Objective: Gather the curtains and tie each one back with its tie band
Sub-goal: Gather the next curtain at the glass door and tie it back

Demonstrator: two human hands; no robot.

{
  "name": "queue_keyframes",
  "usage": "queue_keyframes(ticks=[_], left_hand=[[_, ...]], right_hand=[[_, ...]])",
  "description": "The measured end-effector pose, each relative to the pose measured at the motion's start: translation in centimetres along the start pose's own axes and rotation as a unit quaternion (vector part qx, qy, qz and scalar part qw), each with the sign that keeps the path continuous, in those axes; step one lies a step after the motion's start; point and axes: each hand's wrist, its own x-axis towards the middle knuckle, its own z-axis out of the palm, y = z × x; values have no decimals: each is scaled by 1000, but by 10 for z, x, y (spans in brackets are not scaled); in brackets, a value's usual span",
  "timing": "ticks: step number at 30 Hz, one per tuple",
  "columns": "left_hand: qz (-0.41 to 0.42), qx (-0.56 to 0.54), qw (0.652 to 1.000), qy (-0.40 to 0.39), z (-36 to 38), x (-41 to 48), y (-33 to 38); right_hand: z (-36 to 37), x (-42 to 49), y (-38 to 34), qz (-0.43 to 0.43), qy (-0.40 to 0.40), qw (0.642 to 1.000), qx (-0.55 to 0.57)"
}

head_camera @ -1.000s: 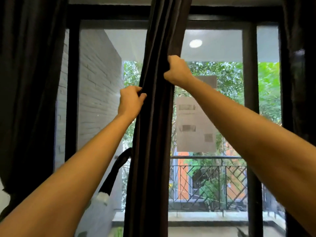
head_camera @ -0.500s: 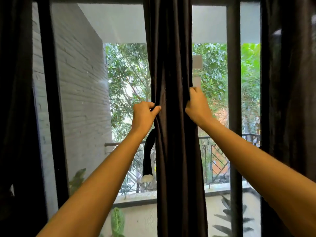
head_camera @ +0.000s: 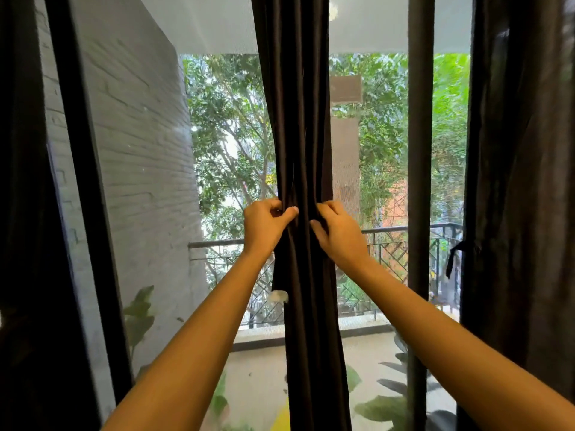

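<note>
Three dark curtains hung across a glass balcony door. At the far left, the left curtain filled the edge of the view, with a black door frame just beside it. Through the glass stood a pale grey brick wall and green trees beyond.

In the middle, the middle curtain hung gathered into a narrow column of folds. The left hand gripped its left edge, fingers curled round the cloth and the thumb pressed on the front. Below that hand a tie band with a white tip dangled against the curtain's left edge. The right hand clamped the curtain's right edge at about the same height, fingers wrapped into the folds. The two hands were close together, with the bunched cloth between them.

Behind the hands ran a metal balcony railing. Further right stood a dark upright post. At the far right hung the right curtain, with a dark strap hanging loose at its left edge.
</note>
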Motion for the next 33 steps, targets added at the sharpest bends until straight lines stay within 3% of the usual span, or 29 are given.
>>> queue_keyframes(ticks=[5, 9, 14, 17, 20, 27, 33], left_hand=[[-8, -12, 1000, -9, 9, -5, 10], [2, -12, 1000, -12, 13, -7, 15], [-10, -42, 999, 9, 16, -11, 14], [-57, -82, 995, 30, 20, -8, 13], [-37, -38, 999, 7, 20, -9, 20], [-59, -61, 996, -10, 11, -15, 25], [-61, -97, 992, -60, -7, -16, 24]], right_hand=[[0, -6, -5, 41, 19, 996, 79], [-3, -7, 1, 50, 0, 997, 58], [-9, -10, 10, 144, 42, 988, 40], [-12, -13, 4, 111, 42, 989, 91], [-13, -15, -6, 66, 32, 990, 122], [-17, -15, -14, 38, 21, 997, 57], [-26, -13, -2, 120, 9, 993, -21]])
